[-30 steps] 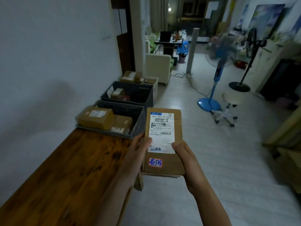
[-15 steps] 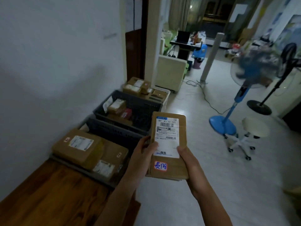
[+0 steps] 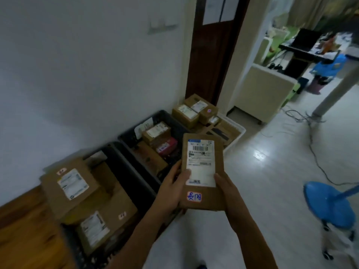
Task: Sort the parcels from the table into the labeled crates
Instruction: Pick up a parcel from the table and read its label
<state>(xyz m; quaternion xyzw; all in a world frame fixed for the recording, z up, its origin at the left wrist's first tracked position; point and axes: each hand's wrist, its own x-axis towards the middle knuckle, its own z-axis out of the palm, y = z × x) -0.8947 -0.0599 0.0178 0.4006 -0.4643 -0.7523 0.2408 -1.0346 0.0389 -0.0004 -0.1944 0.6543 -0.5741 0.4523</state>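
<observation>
A flat brown parcel (image 3: 211,197) with a white shipping label and a small red-edged sticker is held in front of me. My left hand (image 3: 172,187) grips its left edge, thumb on the label. My right hand (image 3: 227,191) grips its right edge. The parcel hovers over the near corner of the middle dark crate (image 3: 132,136), which holds several boxes. A nearer dark crate (image 3: 124,171) on the left is full of brown parcels. A white crate (image 3: 236,133) farther back is also piled with boxes.
The wooden table (image 3: 25,226) shows at the lower left against a white wall. A dark door (image 3: 211,45) stands behind the crates. To the right are a blue fan base (image 3: 330,202), a cable on the pale floor, and a cream cabinet (image 3: 266,92).
I have moved forward past the table end, so the crates are much closer and lower in view. Both hands still hold the same parcel.
</observation>
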